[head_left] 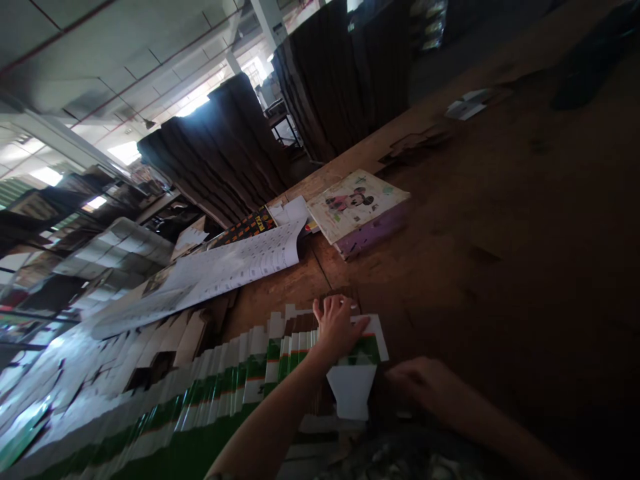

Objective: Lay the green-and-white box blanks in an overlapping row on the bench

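Observation:
My left hand (pixel 336 328) rests palm down at the near end of a long row of green and white folded cartons (pixel 220 380). Its fingers are spread over the tops, and the thumb reaches across a green and white carton (pixel 369 345) at the end. Below that, a white carton flap (pixel 352 390) sticks out towards me. To the right of the flap is my right hand (pixel 423 381), low over the brown table and apart from the cartons. Motion blur and shadow smear its fingers, and I see nothing plain in it.
Beyond my hands, a box with a cartoon mouse (pixel 357 203) sits on the brown table (pixel 430 267). Large printed sheets (pixel 240 260) lie to its left. Tall dark stacks of board (pixel 345 80) stand behind the table. Grey-white wrapped bundles (pixel 123 250) are at far left.

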A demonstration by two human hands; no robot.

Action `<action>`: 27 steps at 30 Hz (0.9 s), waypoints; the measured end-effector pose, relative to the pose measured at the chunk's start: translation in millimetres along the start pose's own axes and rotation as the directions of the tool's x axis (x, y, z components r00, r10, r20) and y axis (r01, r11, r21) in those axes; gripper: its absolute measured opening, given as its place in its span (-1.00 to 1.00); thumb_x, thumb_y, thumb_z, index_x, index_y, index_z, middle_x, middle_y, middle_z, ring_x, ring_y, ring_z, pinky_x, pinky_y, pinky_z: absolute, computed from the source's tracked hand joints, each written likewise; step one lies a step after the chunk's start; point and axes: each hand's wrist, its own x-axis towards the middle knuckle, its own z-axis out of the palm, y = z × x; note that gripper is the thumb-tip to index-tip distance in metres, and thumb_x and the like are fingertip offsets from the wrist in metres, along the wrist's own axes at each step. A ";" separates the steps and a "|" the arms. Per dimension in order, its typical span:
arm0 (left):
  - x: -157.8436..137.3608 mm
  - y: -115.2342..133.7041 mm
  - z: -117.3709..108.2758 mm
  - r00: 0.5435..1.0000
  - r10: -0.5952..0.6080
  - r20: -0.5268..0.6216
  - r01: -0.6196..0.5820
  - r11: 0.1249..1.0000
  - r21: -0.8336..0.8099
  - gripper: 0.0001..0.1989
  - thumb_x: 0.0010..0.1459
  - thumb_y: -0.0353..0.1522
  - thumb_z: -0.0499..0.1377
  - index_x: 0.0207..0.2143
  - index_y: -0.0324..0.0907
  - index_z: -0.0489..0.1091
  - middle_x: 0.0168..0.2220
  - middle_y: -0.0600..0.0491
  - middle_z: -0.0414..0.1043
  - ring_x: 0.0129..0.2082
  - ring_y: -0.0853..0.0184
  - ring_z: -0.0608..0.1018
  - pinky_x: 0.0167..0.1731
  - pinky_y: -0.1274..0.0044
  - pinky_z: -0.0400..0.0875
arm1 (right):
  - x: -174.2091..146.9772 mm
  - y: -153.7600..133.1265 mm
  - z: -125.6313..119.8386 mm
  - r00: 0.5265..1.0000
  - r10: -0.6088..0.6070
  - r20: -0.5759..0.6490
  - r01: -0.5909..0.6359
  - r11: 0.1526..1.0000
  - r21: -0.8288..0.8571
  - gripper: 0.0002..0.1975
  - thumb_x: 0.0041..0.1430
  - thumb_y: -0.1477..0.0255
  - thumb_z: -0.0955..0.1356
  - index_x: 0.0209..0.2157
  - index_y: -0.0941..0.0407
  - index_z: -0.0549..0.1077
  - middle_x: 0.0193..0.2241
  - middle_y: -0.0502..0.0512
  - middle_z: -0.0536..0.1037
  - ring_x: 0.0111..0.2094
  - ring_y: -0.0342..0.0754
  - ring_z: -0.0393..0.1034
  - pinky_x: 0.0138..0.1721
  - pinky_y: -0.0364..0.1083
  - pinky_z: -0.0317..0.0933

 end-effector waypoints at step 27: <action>-7.6 7.4 31.9 0.990 0.107 0.088 -0.114 0.991 0.069 -0.55 0.11 -0.14 0.18 0.05 0.01 0.25 0.01 0.02 0.32 0.03 0.14 0.30 0.01 0.26 0.12 | 20.7 99.5 63.7 0.913 -0.154 -0.379 -0.124 0.780 -0.614 -0.45 0.13 0.10 0.27 0.14 -0.06 0.35 0.16 0.24 0.36 0.21 0.32 0.12 0.12 0.30 0.07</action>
